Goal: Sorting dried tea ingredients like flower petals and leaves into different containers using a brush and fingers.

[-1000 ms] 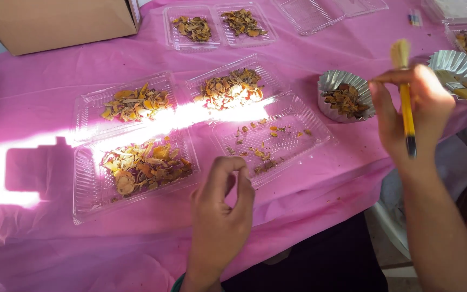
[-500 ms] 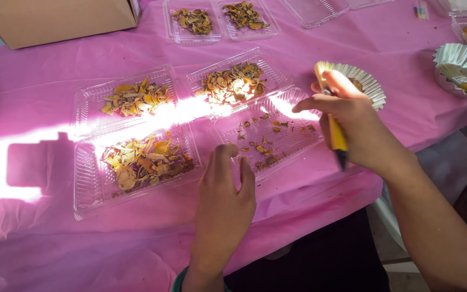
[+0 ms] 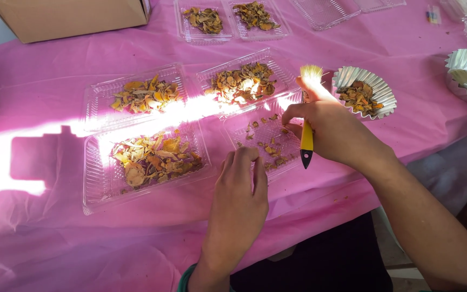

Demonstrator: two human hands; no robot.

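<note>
seven clear plastic trays (image 3: pixel 136 97), three foil cups (image 3: pixel 364 92), two brushes (image 3: pixel 308 116), one cardboard box (image 3: pixel 71 16).
</note>
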